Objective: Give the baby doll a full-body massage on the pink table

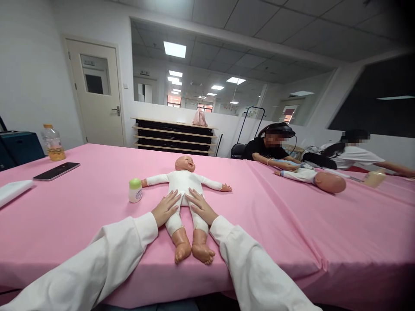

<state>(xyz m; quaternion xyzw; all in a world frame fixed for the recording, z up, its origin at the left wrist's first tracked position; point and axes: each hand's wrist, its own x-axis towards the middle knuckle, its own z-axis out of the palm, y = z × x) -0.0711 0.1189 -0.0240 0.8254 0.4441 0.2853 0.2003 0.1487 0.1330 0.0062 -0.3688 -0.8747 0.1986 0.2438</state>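
Observation:
A baby doll (185, 179) with a white cloth body lies on its back on the pink tablecloth (266, 233), feet toward me and arms spread wide. My left hand (166, 207) rests flat on the doll's upper leg and hip at the left, fingers extended. On the other hip and thigh lies my right hand (201, 206), also flat with its fingers spread. Neither hand grips anything. Beside the doll's arm at the left stands a small white jar (135, 191) with a green lid.
A phone (57, 171), a bottle (53, 142) with an orange cap and a white item (14, 191) are at the left. At the right, a person (269, 144) handles another doll (330, 182); a second person (350, 153) reaches past a pale bottle (374, 178).

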